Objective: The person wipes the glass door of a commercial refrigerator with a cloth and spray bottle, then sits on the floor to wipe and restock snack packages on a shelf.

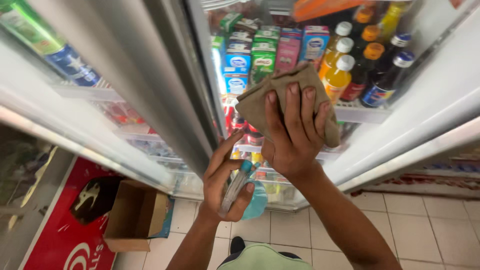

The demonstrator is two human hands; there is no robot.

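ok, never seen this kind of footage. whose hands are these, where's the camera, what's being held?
One picture, from a camera worn on a person's head, looking down at their own two bare hands; no machine. The right hand presses a folded brown cloth flat against the glass door of a drinks fridge. The left hand has its grip closed around a blue spray bottle. Behind the glass stand shelves of drink cartons and bottles. Below is a tiled floor with an open cardboard box.
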